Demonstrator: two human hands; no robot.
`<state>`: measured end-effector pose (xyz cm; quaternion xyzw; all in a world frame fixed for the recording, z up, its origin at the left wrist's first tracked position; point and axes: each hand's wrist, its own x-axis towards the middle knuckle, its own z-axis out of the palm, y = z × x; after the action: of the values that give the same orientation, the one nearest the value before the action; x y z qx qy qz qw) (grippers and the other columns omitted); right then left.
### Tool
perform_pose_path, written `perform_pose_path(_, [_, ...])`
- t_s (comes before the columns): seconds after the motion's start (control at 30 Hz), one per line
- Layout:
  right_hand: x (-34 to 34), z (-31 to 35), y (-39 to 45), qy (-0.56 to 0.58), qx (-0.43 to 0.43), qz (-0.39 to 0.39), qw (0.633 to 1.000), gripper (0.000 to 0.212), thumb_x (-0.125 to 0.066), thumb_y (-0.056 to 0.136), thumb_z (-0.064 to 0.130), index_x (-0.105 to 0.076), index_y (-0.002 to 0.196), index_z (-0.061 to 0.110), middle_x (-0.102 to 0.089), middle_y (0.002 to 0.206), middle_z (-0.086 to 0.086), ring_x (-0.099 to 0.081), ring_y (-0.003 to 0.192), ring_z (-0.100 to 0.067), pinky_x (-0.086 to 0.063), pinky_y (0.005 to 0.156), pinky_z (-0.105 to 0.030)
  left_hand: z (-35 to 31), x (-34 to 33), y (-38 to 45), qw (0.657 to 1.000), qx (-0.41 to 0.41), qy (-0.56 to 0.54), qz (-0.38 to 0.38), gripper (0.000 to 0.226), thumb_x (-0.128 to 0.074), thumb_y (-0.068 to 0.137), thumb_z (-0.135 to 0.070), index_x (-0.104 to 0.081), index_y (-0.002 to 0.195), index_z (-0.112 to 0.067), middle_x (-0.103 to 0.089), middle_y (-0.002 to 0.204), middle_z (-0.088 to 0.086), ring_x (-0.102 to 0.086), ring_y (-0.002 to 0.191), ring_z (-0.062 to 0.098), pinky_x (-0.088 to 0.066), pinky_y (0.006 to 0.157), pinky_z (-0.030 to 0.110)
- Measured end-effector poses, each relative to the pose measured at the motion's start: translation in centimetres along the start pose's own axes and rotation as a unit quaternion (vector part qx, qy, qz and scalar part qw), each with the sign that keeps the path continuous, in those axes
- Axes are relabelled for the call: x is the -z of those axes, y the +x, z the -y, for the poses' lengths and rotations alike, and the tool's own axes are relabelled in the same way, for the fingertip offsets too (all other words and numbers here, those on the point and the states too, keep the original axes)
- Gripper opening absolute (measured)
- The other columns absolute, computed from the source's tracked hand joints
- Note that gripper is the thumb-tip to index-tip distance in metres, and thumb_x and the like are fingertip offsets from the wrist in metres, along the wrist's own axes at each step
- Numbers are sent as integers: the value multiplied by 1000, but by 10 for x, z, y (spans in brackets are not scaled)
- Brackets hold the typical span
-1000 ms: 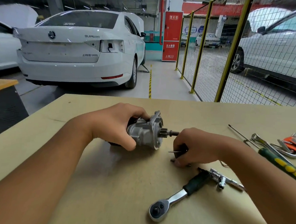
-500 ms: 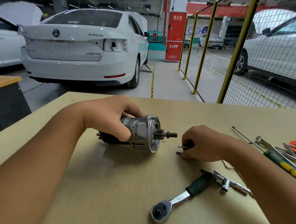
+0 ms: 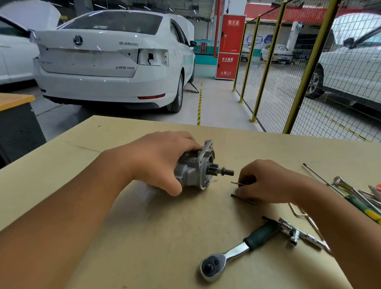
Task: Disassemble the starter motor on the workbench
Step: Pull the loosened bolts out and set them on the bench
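Grey cast-metal starter motor (image 3: 195,170) lies on its side mid-tabletop, toothed pinion shaft toward right edge; since a second ago rolled slightly. Left hand (image 3: 159,160) curls round housing. Right hand (image 3: 266,181) pinches thin dark metal bolt (image 3: 236,183), likely just withdrawn; second bolt (image 3: 243,198) on beige smooth tabletop (image 3: 133,242). Chrome ratchet (image 3: 233,253) near front edge.

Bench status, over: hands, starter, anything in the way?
Left hand grips starter motor. Right hand pinches thin bolt. Ratchet lies nearby, clear.
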<state>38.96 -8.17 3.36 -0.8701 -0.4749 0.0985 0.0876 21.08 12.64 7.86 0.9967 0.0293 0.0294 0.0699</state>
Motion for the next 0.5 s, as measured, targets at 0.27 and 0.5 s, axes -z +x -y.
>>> perform_pose_path(0.27, [0, -1, 2, 1, -2, -14, 1000, 14, -70, 89, 43, -70, 86, 29, -65, 83, 10, -58, 78, -7, -42, 61, -24, 18, -19, -12, 996, -34, -37, -69, 92, -79, 51, -54, -63, 140, -37, -45, 147, -26, -47, 131, -1, -49, 103, 38])
perform_pose_path(0.5, [4, 3, 4, 108, 17, -162, 981, 15, -58, 101, 27, -70, 91, 29, -68, 80, 9, -63, 78, -12, -48, 68, -29, 22, -25, -20, 994, -46, -38, -94, 103, -84, 48, -64, -59, 143, -35, -45, 150, -26, -42, 136, -2, -46, 109, 40])
